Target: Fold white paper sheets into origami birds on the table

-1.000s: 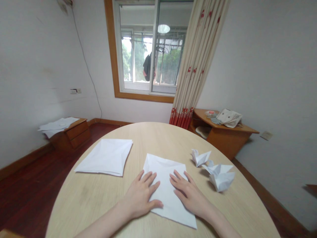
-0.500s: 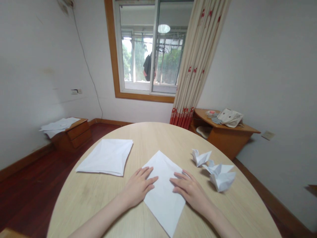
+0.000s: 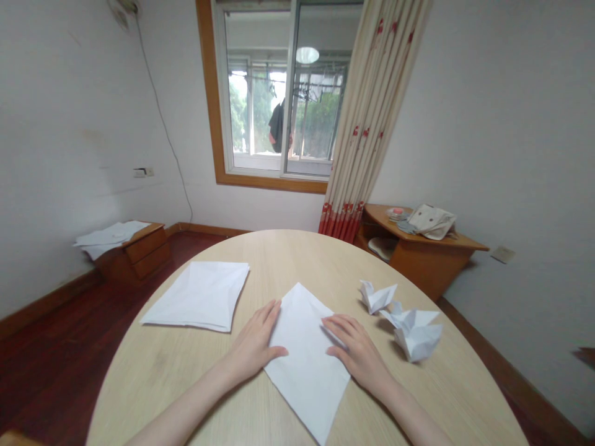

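Observation:
A white sheet of paper (image 3: 302,371) folded into a kite-like shape lies on the round table, one point toward the far side and the other toward me. My left hand (image 3: 255,341) rests at its left edge, fingers stretched along that edge and thumb apart on top of the paper. On the right edge lies my right hand (image 3: 356,347), its fingers slightly bent over the sheet and its thumb apart from them. A dark shadow shows beneath the right fingers. Both hands are open; the undersides of the fingers are hidden.
A stack of white paper (image 3: 199,294) lies at the left on the round table (image 3: 279,254). Folded paper birds, a smaller one (image 3: 375,297) and a larger one (image 3: 413,334), stand at the right. Beyond are a low cabinet (image 3: 151,251), a corner desk (image 3: 427,260) and a curtain (image 3: 367,124).
My left hand has shifted outward from the paper's surface to its left edge, with the thumb still on top. My right fingers have drawn together and bent more at the right edge.

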A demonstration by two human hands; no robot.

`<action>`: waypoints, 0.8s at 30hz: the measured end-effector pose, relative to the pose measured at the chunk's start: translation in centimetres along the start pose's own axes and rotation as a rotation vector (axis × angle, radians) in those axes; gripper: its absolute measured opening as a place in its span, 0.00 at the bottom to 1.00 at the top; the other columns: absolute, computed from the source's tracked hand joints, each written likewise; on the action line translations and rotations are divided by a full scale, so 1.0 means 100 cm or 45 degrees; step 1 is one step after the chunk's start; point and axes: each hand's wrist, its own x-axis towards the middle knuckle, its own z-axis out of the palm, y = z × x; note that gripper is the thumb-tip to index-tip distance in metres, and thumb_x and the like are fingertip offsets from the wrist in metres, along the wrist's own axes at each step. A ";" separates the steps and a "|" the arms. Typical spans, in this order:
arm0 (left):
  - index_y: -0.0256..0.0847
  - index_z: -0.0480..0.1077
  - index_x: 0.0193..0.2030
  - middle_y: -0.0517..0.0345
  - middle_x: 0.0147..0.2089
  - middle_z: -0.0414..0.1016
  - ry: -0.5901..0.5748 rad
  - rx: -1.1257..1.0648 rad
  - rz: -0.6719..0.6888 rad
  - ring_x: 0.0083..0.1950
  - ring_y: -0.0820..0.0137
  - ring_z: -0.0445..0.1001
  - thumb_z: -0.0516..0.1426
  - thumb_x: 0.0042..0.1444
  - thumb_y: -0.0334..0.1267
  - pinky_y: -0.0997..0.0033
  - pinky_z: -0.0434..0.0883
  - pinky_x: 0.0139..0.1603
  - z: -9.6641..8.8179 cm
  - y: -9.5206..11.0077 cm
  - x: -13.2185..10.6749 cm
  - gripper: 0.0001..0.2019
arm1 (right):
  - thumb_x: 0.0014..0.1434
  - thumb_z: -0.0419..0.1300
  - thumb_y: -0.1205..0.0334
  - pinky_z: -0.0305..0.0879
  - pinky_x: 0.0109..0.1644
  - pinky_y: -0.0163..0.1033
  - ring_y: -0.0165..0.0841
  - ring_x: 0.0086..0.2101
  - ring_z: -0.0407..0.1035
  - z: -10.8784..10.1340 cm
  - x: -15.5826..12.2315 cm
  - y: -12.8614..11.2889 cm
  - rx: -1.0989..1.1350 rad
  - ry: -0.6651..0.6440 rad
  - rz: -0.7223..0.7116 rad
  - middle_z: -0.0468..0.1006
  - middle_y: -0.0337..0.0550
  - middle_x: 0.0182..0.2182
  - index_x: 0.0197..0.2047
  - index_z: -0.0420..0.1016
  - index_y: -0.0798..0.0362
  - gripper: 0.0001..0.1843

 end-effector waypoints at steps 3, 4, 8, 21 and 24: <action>0.44 0.46 0.70 0.42 0.68 0.54 0.057 -0.130 0.003 0.68 0.53 0.53 0.65 0.49 0.40 0.50 0.56 0.66 0.003 -0.002 0.001 0.45 | 0.60 0.58 0.54 0.56 0.61 0.55 0.46 0.59 0.58 0.005 -0.002 0.005 -0.044 0.030 0.090 0.64 0.51 0.61 0.66 0.56 0.47 0.33; 0.45 0.47 0.70 0.43 0.67 0.54 0.080 -0.155 0.006 0.67 0.52 0.54 0.66 0.48 0.39 0.49 0.56 0.65 0.004 -0.002 0.001 0.45 | 0.59 0.58 0.53 0.54 0.62 0.55 0.46 0.60 0.56 0.007 -0.002 0.007 -0.059 0.030 0.123 0.62 0.51 0.62 0.68 0.52 0.47 0.36; 0.51 0.49 0.69 0.45 0.67 0.52 0.170 -0.201 -0.001 0.64 0.51 0.58 0.68 0.44 0.37 0.46 0.60 0.62 0.008 -0.005 0.001 0.47 | 0.56 0.60 0.51 0.47 0.63 0.59 0.50 0.62 0.52 0.012 -0.002 0.011 -0.114 -0.010 0.282 0.58 0.53 0.64 0.70 0.43 0.48 0.44; 0.48 0.32 0.71 0.47 0.54 0.67 0.153 -0.218 -0.158 0.55 0.53 0.65 0.70 0.38 0.35 0.51 0.60 0.57 0.004 0.007 0.002 0.62 | 0.53 0.63 0.53 0.47 0.61 0.56 0.48 0.55 0.61 0.009 -0.001 0.003 -0.101 -0.007 0.376 0.70 0.52 0.51 0.71 0.29 0.51 0.55; 0.45 0.31 0.71 0.50 0.47 0.71 0.125 -0.122 -0.232 0.50 0.53 0.68 0.70 0.39 0.37 0.52 0.59 0.55 0.000 0.012 0.002 0.62 | 0.55 0.62 0.55 0.47 0.61 0.56 0.47 0.56 0.60 0.009 -0.001 0.002 -0.091 0.001 0.349 0.68 0.52 0.52 0.70 0.25 0.49 0.54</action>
